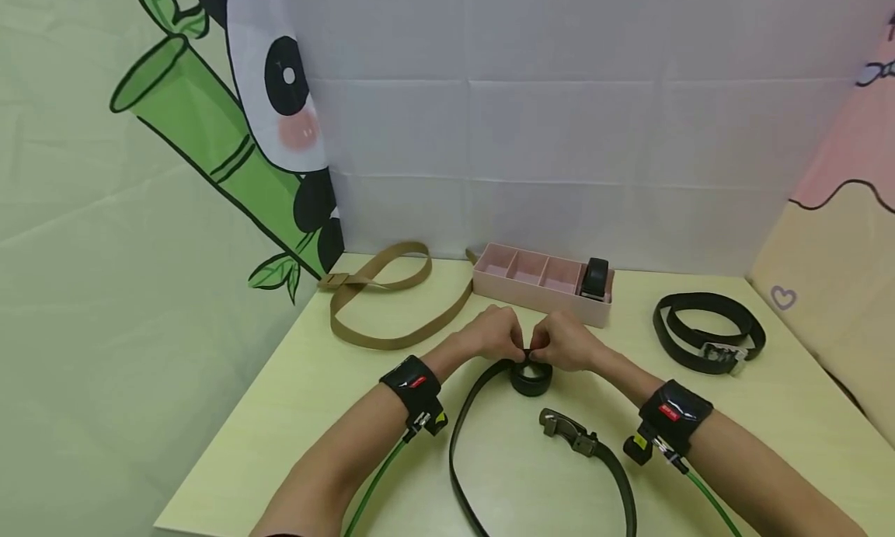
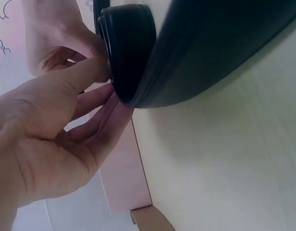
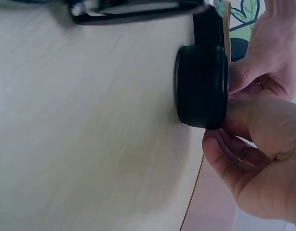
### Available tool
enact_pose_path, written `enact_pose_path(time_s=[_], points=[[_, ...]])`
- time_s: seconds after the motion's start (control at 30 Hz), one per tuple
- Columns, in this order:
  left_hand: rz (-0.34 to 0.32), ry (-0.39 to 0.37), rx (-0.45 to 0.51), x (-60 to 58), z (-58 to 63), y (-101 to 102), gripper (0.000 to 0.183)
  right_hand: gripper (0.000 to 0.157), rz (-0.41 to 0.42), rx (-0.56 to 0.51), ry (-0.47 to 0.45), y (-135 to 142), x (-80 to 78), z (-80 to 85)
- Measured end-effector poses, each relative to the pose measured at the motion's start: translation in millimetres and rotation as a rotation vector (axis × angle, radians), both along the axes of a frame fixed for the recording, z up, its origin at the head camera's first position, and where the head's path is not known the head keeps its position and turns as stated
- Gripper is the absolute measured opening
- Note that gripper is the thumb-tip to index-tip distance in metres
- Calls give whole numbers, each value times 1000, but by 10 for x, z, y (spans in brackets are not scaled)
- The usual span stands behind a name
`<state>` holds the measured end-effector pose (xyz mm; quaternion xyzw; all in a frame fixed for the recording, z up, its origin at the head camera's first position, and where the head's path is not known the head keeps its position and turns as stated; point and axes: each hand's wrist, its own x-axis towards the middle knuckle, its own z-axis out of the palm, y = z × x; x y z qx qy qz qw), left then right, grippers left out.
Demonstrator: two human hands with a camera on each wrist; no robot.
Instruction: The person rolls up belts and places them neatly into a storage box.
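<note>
A black belt lies on the table, one end wound into a small coil (image 1: 531, 383). My left hand (image 1: 495, 333) pinches the coil's far side between thumb and fingers. Close beside it, my right hand (image 1: 565, 341) pinches the same roll from the other side. In the left wrist view the rolled layers (image 2: 133, 43) stand on edge, with the fingers at their rim. The right wrist view shows the thumb and fingers at the edge of the roll (image 3: 201, 89). From the coil the strap loops toward me, and its metal buckle (image 1: 569, 430) lies nearer, below the right hand.
Behind the hands stands a pink divided box (image 1: 538, 288) with a rolled black belt (image 1: 595, 278) in its right compartment. A tan belt (image 1: 381, 341) lies looped at the back left. Another black belt (image 1: 709, 298) lies coiled at the right. A cloth backdrop hangs behind the table.
</note>
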<state>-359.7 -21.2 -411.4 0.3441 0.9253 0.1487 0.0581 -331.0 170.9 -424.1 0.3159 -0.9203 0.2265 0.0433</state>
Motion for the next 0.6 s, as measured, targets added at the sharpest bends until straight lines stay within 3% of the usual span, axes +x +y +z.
enact_pose_path(time_s=[0.1,0.2,0.33,0.43,0.6], points=[[3,24,-22,14,2,4,8,14,-11,21,45,44,122,23],[-10,55,-36,33,5,-37,8,15,2,83,49,171,367,125],[-9,70,-51,60,-2,-185,6,22,78,169,-122,440,774,270],[-3,71,-55,94,-6,-315,6,27,110,206,-240,626,1012,292],[-11,57,-35,196,-21,-469,5,14,136,111,-342,736,1169,190]])
